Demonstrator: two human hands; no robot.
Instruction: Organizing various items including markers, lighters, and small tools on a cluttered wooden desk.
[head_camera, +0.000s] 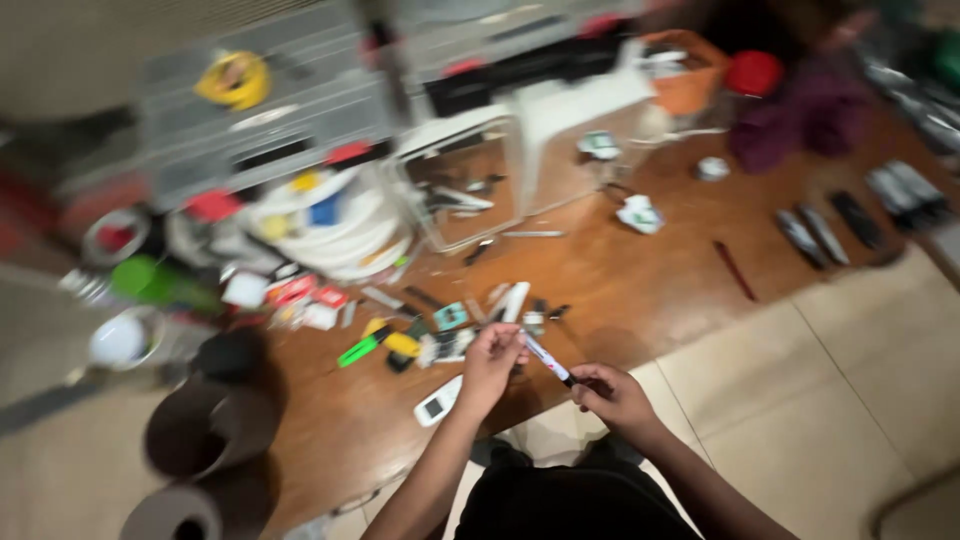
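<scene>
My left hand (492, 362) grips one end of a marker (548, 360) | my right hand (612, 395) pinches its dark tip end | over the desk's (640, 290) near edge, beside a white remote (438, 401).

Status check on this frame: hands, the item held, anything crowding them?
Left hand and right hand both grip marker. Remote beside left wrist. Frame blurred.
</scene>
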